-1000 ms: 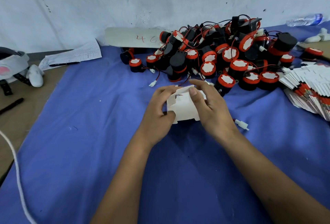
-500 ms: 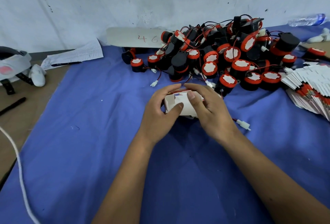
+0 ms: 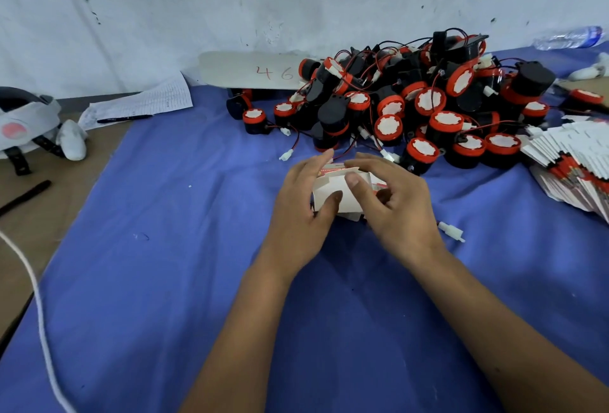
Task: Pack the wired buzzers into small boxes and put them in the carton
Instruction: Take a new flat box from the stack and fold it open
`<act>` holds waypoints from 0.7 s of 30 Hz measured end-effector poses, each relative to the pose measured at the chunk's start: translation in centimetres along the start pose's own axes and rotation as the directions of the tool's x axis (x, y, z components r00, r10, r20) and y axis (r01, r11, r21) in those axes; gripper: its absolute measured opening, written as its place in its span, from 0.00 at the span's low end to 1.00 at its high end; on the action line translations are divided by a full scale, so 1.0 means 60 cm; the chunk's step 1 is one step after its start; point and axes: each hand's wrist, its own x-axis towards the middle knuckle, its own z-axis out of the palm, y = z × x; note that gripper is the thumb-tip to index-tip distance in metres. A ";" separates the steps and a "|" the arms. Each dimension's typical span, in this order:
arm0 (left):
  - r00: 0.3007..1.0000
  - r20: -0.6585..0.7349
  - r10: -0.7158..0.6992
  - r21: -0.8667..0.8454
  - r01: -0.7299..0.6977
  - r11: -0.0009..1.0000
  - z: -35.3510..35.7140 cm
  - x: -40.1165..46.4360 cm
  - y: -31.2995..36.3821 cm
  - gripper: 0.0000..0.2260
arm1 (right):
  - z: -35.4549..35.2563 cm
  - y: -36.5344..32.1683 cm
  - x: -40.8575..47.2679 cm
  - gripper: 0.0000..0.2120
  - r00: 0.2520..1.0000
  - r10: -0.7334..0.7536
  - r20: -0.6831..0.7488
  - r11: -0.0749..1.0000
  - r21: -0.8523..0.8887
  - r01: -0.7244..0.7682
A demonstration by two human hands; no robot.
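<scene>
The buzzer heap crowds the blue cloth's far edge, flat boxes its right edge; its near half lies open

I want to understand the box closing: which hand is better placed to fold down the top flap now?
The right hand, probably. Its thumb already lies across the top of the small box, near the raised flap. The left hand has its grip around the box's left side, steadying it above the blue cloth.
</scene>
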 end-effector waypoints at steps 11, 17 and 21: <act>0.987 -0.085 -0.136 -0.258 0.110 0.960 0.013 -0.008 0.018 0.31 | 0.007 -0.008 0.004 0.17 0.971 -0.207 -0.122 0.945 -0.283 0.165; 0.982 0.129 -0.140 -0.456 0.184 0.871 0.000 -0.006 0.017 0.35 | 0.011 -0.001 0.009 0.16 0.964 -0.083 -0.253 0.994 -0.086 0.063; 0.971 0.199 -0.136 -0.548 0.225 0.805 -0.006 -0.006 0.018 0.35 | 0.010 -0.001 0.009 0.11 0.972 -0.098 -0.216 0.995 -0.033 0.093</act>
